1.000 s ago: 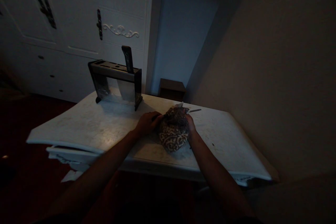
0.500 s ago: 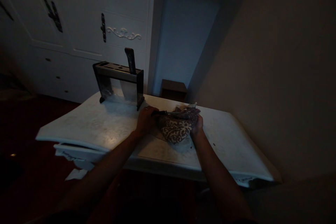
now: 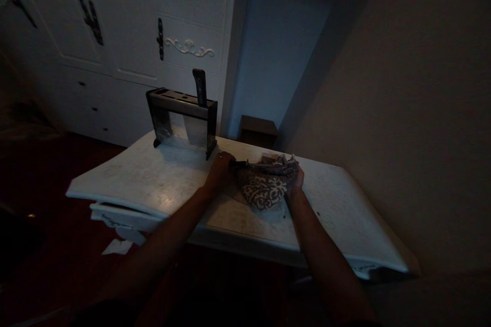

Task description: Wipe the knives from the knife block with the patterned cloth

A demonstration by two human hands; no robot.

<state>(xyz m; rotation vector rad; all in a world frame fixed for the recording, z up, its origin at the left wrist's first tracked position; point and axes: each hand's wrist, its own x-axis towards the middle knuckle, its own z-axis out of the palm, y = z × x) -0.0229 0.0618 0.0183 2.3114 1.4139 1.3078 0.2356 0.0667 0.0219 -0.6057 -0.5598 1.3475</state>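
My left hand [image 3: 221, 169] is closed round the black handle of a knife [image 3: 241, 164], whose blade points right. A patterned brown and cream cloth [image 3: 264, 186] hangs bunched about the blade, partly hiding it. My right hand [image 3: 297, 181] grips the cloth at its right end, with the fingers mostly hidden behind the folds. Just beyond my left hand stands a knife block [image 3: 180, 96] with dark ends and a see-through front; one black-handled knife [image 3: 200, 88] sticks up from its top.
The white table [image 3: 126, 173] has a worn surface and a drawer at its front left. White cupboards [image 3: 134, 0] rise behind it, and a small brown box-like piece [image 3: 259, 125] stands past the far edge. A bare wall [image 3: 402, 112] borders the right side.
The whole view has shifted slightly, so everything appears a little further right. Both hands keep their hold on the knife and cloth, with the cloth's folds slightly altered.
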